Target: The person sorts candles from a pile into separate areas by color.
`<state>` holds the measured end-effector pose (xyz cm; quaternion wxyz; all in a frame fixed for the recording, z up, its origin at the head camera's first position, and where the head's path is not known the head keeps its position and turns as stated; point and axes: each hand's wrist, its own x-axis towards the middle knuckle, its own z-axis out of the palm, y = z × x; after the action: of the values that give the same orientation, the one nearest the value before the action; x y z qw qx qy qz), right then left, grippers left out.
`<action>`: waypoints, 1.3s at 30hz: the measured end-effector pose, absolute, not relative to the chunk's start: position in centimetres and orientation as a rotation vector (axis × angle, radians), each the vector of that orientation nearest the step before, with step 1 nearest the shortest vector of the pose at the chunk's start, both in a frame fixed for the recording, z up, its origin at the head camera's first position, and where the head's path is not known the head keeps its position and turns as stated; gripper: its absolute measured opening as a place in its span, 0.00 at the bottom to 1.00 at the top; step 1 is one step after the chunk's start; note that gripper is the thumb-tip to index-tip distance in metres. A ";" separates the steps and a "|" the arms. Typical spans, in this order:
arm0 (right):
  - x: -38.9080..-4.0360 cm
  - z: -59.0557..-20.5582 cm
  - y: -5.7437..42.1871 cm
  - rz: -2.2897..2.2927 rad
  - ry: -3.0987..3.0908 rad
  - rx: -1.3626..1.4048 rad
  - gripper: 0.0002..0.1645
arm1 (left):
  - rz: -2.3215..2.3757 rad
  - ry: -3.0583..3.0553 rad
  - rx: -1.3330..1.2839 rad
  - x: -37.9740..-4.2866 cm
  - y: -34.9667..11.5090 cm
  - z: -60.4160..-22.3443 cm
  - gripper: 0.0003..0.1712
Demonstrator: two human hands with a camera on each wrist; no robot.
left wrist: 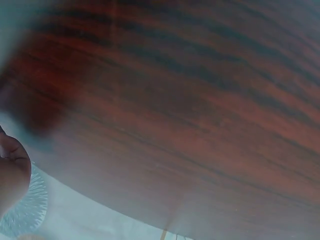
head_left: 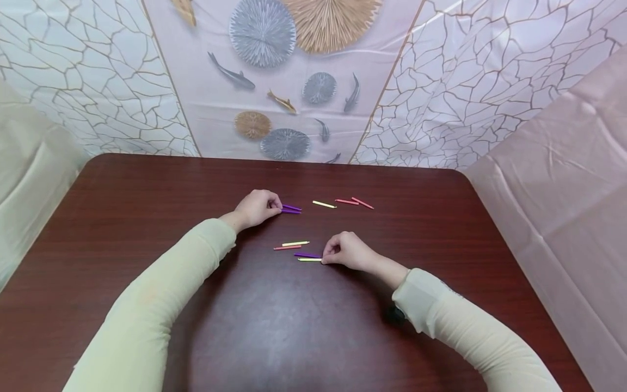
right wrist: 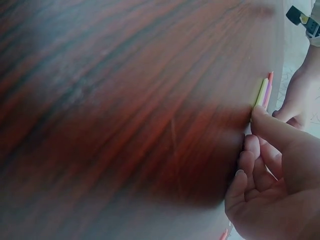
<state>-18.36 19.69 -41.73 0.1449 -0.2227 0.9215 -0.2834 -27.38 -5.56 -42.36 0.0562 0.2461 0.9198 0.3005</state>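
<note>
A staged recording booth: patterned plastic sheeting point(head_left: 303, 81) with fish and lotus prints hangs behind a dark wooden tabletop point(head_left: 147, 196).

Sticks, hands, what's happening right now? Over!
Left hand pinches purple sticks. Right hand pinches yellow stick, purple one alongside. More sticks scattered on table; nothing blocking.

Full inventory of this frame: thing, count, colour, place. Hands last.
purple sticks: 2, purple, at left hand's fingertips
yellow stick: 1, yellow, table centre-back
red sticks: 2, red, right of it
yellow and red pair: 2, side by side, table centre
purple and yellow pair: 2, at right hand's fingertips
table: 1, dark red-brown wood
backdrop: 1, white sheet, fish print
left hand: holds purple sticks
right hand: touches the near pair's end
</note>
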 end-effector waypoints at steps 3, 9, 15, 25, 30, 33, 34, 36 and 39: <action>-18.4 -41.7 19.7 -0.819 2.652 -0.638 0.06 | 0.917 2.780 0.731 -27.4 -5.6 -42.7 0.03; -18.5 -41.7 19.7 -0.802 2.646 -0.659 0.06 | 0.980 2.756 0.724 -27.6 -5.6 -43.1 0.03; -18.5 -41.7 19.6 -0.803 2.641 -0.673 0.06 | 1.092 2.749 0.707 -27.1 -6.4 -42.7 0.05; -18.6 -41.8 19.7 -0.798 2.645 -0.677 0.06 | 1.266 2.635 0.683 -23.9 -8.0 -41.8 0.05; -18.5 -41.9 19.8 -0.798 2.647 -0.698 0.06 | 1.262 2.576 0.729 -21.8 -8.1 -42.2 0.05; -18.5 -41.9 19.9 -0.797 2.647 -0.708 0.06 | 1.255 2.552 0.749 -21.0 -7.9 -42.5 0.06; -18.5 -41.9 19.9 -0.799 2.646 -0.710 0.06 | 1.252 2.546 0.745 -20.7 -7.8 -42.7 0.06; -18.6 -41.9 19.8 -0.799 2.645 -0.708 0.06 | 1.245 2.540 0.750 -20.4 -7.7 -42.9 0.07; -18.6 -41.7 19.7 -0.794 2.641 -0.703 0.06 | 1.224 2.547 0.757 -19.9 -7.6 -43.1 0.07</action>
<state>-18.59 19.73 -41.73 0.1473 -0.2442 0.9179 -0.2759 -19.94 -7.59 -43.10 0.1077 0.2574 0.8655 0.4160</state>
